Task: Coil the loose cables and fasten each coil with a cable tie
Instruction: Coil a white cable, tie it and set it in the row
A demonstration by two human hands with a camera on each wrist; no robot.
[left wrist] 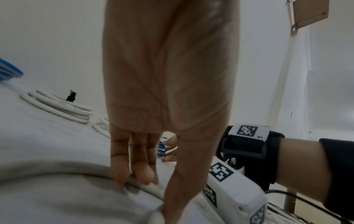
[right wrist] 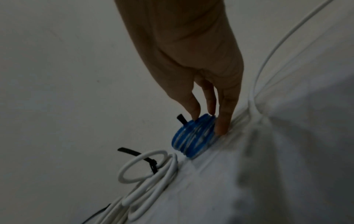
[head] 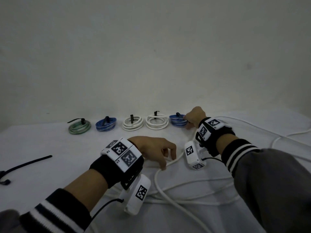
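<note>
The right hand [head: 195,117] reaches to the far end of a row of five tied coils on the white worktop [head: 50,145]. Its grip is closed on the blue coil [right wrist: 193,134]: the fingers [right wrist: 191,106] sit on top and the thumb presses its side, so the coil's far edge is hidden behind them. A black cable tie [right wrist: 181,119] pokes up from this coil, but only its tip shows. Just beside it lies a white coil [head: 156,122], then another white coil [head: 133,124], a second blue coil [head: 106,126] and a green coil [head: 80,127], each with a black tie. The left hand [head: 154,151] is nearer the person, with its fingers bent down. Its fingertips [left wrist: 122,177] touch the loose white cable [head: 168,195], but the palm hides whether they pinch it, so I cannot tell if this grip is closed on it. The loose cable runs in big loops across the worktop and goes under the right sleeve [head: 269,182], where its path is hidden. At the left edge lies a spare black cable tie [head: 27,163], partly cut off by the picture's border.
</note>
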